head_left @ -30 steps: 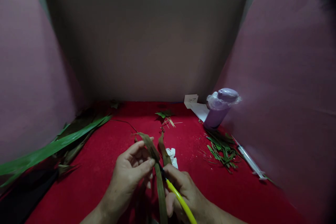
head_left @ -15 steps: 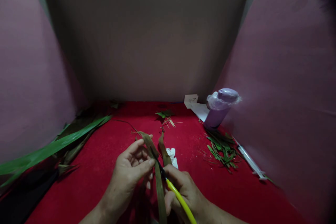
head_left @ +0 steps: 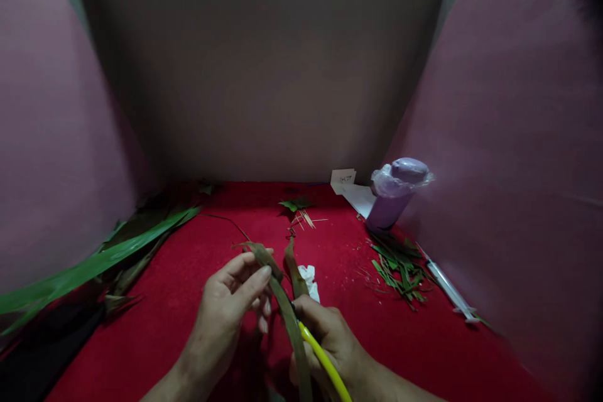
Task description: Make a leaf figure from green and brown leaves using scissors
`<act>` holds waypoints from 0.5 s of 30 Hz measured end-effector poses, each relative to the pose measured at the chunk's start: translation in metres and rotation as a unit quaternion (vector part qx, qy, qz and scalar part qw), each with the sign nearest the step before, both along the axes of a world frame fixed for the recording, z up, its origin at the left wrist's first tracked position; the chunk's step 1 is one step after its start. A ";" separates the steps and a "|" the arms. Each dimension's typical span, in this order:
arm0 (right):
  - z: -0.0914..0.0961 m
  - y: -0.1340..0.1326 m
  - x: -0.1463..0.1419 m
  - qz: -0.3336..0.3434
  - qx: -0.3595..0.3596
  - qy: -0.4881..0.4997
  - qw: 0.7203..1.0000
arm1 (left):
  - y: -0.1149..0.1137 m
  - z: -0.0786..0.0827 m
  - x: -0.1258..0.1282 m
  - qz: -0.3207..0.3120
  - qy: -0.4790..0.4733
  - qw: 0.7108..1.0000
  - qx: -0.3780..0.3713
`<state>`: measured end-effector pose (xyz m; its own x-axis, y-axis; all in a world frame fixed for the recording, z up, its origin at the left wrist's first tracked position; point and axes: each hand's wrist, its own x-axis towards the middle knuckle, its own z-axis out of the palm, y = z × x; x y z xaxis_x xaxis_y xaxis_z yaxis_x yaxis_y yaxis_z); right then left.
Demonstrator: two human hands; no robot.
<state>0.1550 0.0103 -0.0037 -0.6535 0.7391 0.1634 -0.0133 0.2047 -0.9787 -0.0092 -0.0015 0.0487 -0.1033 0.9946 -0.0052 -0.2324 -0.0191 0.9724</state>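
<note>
My left hand point(head_left: 230, 311) pinches the upper part of a long dry brownish leaf strip point(head_left: 287, 317), thumb and forefinger closed on it near its top. My right hand point(head_left: 330, 342) is wrapped round a yellow-handled tool point(head_left: 325, 361) whose dark tip touches the leaf just below the left fingers. The strip runs down between both hands and off the bottom edge. A second brown leaf piece point(head_left: 293, 267) lies just behind, beside a crumpled white tissue point(head_left: 308, 279).
Red cloth point(head_left: 179, 301) covers the table, walled by pink and brown boards. Long green leaves point(head_left: 94, 260) lie at left. A purple container point(head_left: 393, 195) wrapped in plastic, white paper point(head_left: 351, 188), cut green strips point(head_left: 398, 267), a clear syringe-like tube point(head_left: 450, 292) and thin sticks point(head_left: 304, 220) lie behind and to the right.
The leaf strip has tilted so its lower end swings right. My left fingers have shifted slightly up along it. The right hand with the yellow tool stays nearly still.
</note>
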 end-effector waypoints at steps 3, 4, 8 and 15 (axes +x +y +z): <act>0.001 0.001 -0.001 0.014 0.008 0.011 1.000 | 0.001 -0.001 -0.001 0.024 0.019 1.000 0.007; 0.000 0.001 -0.001 0.012 0.013 0.016 1.000 | 0.001 -0.001 -0.001 0.034 0.026 0.999 0.012; -0.005 0.002 -0.002 -0.013 0.037 0.004 0.999 | 0.002 0.000 -0.002 0.054 0.044 0.997 0.017; -0.008 0.003 0.000 -0.020 0.059 -0.013 0.998 | 0.003 0.000 -0.006 0.040 0.031 0.999 0.019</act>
